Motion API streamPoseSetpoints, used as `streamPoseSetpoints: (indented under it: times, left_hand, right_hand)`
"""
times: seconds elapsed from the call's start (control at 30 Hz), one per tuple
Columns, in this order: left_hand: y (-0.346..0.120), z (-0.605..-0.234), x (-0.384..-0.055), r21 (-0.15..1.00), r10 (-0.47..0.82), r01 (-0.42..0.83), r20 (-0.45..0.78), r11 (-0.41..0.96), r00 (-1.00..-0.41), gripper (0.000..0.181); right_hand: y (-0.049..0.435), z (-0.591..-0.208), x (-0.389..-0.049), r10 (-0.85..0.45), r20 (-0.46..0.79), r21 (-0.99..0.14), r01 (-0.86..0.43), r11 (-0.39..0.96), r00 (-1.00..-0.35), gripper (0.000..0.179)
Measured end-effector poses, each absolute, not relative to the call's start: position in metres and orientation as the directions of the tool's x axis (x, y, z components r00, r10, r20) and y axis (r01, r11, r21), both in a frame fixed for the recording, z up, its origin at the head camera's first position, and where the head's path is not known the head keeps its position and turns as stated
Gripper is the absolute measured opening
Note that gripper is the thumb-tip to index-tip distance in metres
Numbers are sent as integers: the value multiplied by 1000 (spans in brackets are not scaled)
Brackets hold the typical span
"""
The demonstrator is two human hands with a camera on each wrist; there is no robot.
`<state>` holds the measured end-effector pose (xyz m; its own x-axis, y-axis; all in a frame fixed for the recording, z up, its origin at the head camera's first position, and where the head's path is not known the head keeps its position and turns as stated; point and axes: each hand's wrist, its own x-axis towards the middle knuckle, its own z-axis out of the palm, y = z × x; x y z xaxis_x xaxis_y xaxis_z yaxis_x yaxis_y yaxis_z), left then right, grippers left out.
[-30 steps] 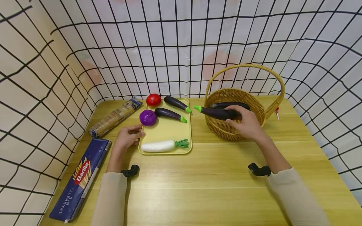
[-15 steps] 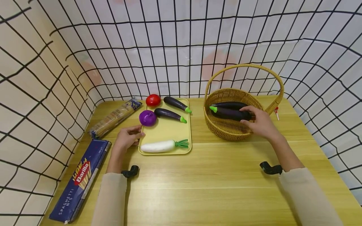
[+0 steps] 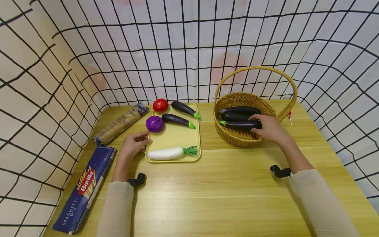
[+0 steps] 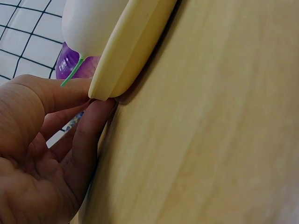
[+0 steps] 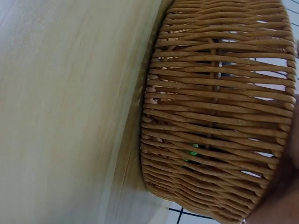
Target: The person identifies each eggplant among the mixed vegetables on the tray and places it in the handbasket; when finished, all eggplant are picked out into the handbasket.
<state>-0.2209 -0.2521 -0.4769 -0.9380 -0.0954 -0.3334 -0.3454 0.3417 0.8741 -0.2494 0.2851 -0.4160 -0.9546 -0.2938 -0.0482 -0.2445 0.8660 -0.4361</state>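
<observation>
My right hand (image 3: 269, 128) reaches into the wicker basket (image 3: 234, 138) and grips the blunt end of an eggplant (image 3: 237, 125), its green stem pointing left. Behind it in the basket lie two more, a middle eggplant (image 3: 234, 116) and a back eggplant (image 3: 244, 109). The basket wall (image 5: 215, 116) hides most of that hand in the right wrist view. My left hand (image 3: 133, 144) pinches the left rim of a yellow tray (image 3: 168, 140) between thumb and fingers. On this tray are a white radish (image 3: 165, 153), a purple onion (image 3: 155, 124), a red tomato (image 3: 160, 105) and two small eggplants (image 3: 177, 120).
A blue spaghetti box (image 3: 86, 187) and a clear pasta packet (image 3: 121, 123) lie along the left side. Right of the basket is a small red-topped stick (image 3: 290, 118). The basket's tall handle (image 3: 257, 68) arches overhead. Black wire grid (image 3: 185, 49) encloses the table's back and sides.
My right hand has carried the eggplant rightward and down into the basket, bringing it to the front of the other two. My left hand stays at the tray's rim.
</observation>
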Motion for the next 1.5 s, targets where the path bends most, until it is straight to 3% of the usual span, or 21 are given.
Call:
streamPoseSetpoints:
  times: [0.3, 0.77, 1.1, 1.5]
  left_hand:
    - [-253, -477, -218, 882, -92, -338, -326, 329, -941, 54]
    - [-254, -481, -221, 882, -104, -337, -321, 331, -942, 53]
    - [-254, -480, -220, 885, -99, -336, -321, 321, -942, 54]
    - [-254, -480, -220, 889, -92, -321, -308, 327, -947, 54]
  right_hand:
    - [278, -418, -259, -290, -121, -405, -220, 888, -949, 46]
    - [277, -417, -260, -289, -126, -436, -208, 875, -949, 48]
    - [264, -413, -251, -272, 10, -466, -246, 850, -962, 52]
    - [205, -405, -241, -297, 131, -673, -305, 674, -946, 51]
